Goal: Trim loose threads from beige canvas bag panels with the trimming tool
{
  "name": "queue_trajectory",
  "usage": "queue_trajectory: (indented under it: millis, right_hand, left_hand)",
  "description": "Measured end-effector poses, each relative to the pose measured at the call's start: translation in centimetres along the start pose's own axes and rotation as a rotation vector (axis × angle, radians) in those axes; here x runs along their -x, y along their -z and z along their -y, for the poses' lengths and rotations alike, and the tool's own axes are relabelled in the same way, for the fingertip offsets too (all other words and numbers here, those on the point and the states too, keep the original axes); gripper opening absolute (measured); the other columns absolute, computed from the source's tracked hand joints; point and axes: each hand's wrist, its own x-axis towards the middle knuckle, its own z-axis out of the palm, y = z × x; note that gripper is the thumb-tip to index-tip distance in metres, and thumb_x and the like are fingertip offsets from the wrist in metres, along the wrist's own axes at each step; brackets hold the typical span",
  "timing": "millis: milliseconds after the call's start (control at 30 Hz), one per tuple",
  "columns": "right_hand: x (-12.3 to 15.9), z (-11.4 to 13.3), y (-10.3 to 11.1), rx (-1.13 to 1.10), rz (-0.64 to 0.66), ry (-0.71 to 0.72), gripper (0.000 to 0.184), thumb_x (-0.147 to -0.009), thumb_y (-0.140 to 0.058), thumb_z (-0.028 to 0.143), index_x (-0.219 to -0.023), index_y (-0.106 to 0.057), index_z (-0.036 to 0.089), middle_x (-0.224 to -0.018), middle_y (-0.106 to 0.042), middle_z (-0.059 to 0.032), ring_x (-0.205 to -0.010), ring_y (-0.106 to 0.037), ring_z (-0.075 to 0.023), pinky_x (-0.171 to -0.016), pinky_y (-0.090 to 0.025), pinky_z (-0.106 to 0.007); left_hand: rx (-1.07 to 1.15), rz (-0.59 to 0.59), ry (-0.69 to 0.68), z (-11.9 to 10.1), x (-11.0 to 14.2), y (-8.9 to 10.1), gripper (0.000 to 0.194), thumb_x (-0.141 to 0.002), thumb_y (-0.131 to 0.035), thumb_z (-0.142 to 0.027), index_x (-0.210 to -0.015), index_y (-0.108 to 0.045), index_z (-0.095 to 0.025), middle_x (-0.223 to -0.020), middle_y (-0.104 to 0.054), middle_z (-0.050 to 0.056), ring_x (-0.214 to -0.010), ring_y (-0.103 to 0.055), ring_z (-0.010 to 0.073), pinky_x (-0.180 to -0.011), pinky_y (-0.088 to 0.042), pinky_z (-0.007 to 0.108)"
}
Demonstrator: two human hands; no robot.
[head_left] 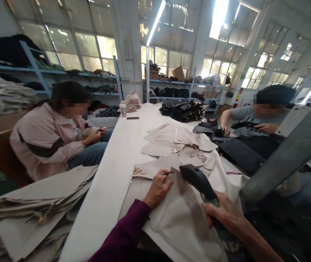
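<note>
At the near end of the white table (103, 182), a beige fabric panel (180, 214) is spreading below and between the wearer's two hands. The left hand (159, 189), extending from a purple sleeve (128, 229), is pinching the panel's far edge between thumb and fingers, so that most of the cloth is lying on the near side of this grip. The right hand (221, 207) is closing around the handle of a black curved handheld tool (197, 180), whose head is pointing toward the same edge, just right of the pinch; whether it is touching the cloth cannot be told. Just beyond the left hand, brass-coloured hardware (137, 170) is resting on beige cloth, and farther on, loose beige pieces (180, 136) are overlapping. A seated co-worker in a pink jacket (40, 134) is working at left, another in a grey shirt (243, 114) at right. Beyond, a black stack (181, 111) is standing before blue shelving (169, 95).
</note>
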Motion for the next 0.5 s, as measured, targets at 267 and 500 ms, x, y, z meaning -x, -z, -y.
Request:
queue_trajectory:
  millis: [267, 500]
  right_hand:
    - [3.3, 0.5, 3.3, 0.046, 0.053, -0.03, 0.031, -0.08, -0.05, 0.034, -0.053, -0.051, 0.018, -0.046, -0.054, 0.0012, -0.046, -0.052, -0.0132, -0.049, -0.043, -0.024]
    - [4.6, -0.1, 2.8, -0.161, 0.169, -0.092, 0.027, -0.074, -0.057, 0.044, -0.072, -0.05, 0.018, -0.042, -0.05, 0.006, -0.041, -0.051, -0.0123, -0.049, -0.046, -0.024]
  left_hand:
    - [-0.016, 0.015, 0.046, -2.6, 2.5, 1.3, 0.018, -0.079, -0.047, -0.018, -0.082, -0.065, -0.017, -0.089, -0.061, 0.007, -0.078, -0.058, 0.0203, -0.075, -0.046, 0.033]
    - [0.312, 0.247, 0.136, -4.8, 3.8, 4.2, 0.045, -0.072, -0.044, -0.011, -0.112, -0.063, -0.016, -0.093, -0.067, 0.005, -0.089, -0.059, 0.0221, -0.081, -0.045, 0.031]
